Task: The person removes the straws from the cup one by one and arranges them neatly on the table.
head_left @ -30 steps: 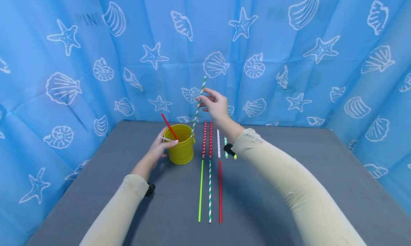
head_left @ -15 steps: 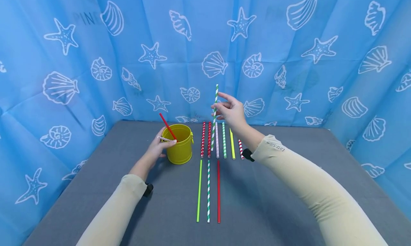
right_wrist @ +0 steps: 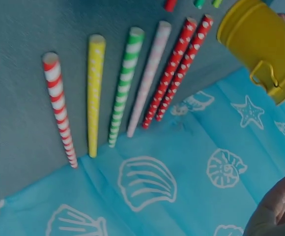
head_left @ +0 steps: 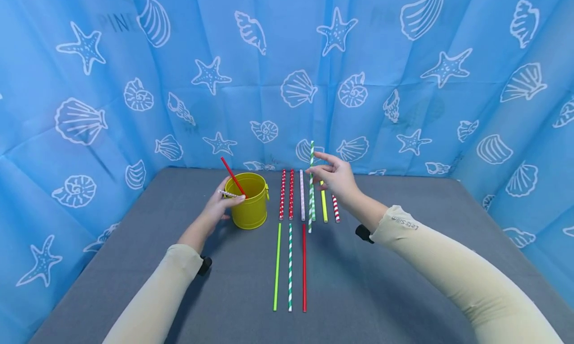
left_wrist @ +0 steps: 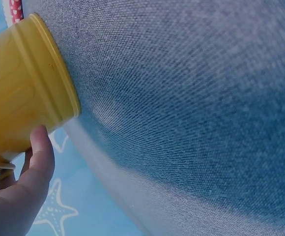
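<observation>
My left hand (head_left: pixel 215 204) grips the yellow bucket (head_left: pixel 249 213) at its left side, thumb over the rim. A red straw (head_left: pixel 232 175) leans out of the bucket, and a pale patterned straw (head_left: pixel 227 193) shows at the rim under the thumb. In the head view, my right hand (head_left: pixel 337 179) pinches a green-and-white striped straw (head_left: pixel 311 204) near its upper part, almost upright. It overlaps the back row of straws, in front of a lighter green-striped straw (right_wrist: pixel 124 81). The right wrist view shows only part of the right hand (right_wrist: pixel 277 209), at the lower right corner.
In the back row lie two red dotted straws (head_left: pixel 291 194), a pale pink straw (head_left: pixel 302 194), a yellow straw (head_left: pixel 324 204) and a red-striped straw (head_left: pixel 336 209). Nearer lie lime (head_left: pixel 277 269), green-striped (head_left: pixel 290 269) and red straws (head_left: pixel 304 274). A blue curtain (head_left: pixel 287 60) backs the grey table (head_left: pixel 381 264).
My right hand has carried the green-striped straw from the bucket's rim to the right, over the back row, and lowered it. The left hand stays on the bucket.
</observation>
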The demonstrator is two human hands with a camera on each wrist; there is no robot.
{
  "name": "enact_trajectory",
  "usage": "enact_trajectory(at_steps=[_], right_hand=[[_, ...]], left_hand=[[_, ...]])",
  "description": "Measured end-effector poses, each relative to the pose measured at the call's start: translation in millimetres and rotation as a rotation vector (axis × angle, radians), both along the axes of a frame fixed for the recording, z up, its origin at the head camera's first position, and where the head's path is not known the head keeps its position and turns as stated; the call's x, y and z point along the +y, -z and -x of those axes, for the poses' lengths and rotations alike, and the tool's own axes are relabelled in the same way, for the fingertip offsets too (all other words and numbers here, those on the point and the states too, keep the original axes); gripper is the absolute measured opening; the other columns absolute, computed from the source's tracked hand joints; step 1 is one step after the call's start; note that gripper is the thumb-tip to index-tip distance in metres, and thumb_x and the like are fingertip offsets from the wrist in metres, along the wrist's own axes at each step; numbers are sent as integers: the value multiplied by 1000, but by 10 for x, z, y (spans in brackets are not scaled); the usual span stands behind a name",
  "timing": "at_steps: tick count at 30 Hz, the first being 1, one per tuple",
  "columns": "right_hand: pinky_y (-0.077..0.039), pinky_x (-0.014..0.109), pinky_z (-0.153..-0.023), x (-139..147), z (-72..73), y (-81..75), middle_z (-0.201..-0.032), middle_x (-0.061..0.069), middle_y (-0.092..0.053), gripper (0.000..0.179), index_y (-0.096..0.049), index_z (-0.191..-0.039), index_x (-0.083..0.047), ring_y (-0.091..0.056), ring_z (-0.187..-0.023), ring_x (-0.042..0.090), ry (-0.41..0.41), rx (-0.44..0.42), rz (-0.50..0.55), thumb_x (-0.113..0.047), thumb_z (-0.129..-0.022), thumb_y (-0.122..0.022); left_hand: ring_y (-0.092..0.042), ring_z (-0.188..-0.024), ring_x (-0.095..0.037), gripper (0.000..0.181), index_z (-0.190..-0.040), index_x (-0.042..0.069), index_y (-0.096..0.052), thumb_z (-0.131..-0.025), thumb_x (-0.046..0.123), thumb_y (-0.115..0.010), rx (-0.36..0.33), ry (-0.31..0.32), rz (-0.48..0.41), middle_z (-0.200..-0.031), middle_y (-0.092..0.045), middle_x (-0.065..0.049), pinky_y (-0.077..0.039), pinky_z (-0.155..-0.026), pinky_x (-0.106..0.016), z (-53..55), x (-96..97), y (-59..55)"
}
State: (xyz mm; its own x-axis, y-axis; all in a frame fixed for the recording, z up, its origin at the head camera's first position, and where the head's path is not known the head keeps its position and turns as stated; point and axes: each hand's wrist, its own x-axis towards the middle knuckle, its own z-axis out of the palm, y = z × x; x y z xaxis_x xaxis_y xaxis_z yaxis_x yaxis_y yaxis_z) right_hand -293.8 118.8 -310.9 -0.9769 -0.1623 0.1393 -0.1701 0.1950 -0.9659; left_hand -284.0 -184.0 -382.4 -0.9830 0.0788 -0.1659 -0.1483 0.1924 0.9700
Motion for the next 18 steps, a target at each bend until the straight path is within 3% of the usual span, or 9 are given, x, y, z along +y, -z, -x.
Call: enact_trajectory(at_steps=[8, 18], right_hand=[[-57, 40, -73, 100, -81, 159, -107, 15, -70, 51, -44, -146, -9, -64, -75, 16, 8, -71, -30, -12, -98, -59], [-57, 33, -67, 144, -151, 310, -103, 16, -71, 58, -39, -148, -6, -66, -70, 13, -17, -135, -82, -11, -95, -63]], left_hand=[[-15, -142, -43, 84, -158, 24, -7, -93, 28, -61, -1, -8, 4, -161, -10, -13, -27, -103, -68, 2, 1, -2], [-15, -142, -44, 83, -157, 25, -8, -93, 28, -61, -1, -8, 4, -161, -10, -13, -27, -103, -68, 0, 7, 2]])
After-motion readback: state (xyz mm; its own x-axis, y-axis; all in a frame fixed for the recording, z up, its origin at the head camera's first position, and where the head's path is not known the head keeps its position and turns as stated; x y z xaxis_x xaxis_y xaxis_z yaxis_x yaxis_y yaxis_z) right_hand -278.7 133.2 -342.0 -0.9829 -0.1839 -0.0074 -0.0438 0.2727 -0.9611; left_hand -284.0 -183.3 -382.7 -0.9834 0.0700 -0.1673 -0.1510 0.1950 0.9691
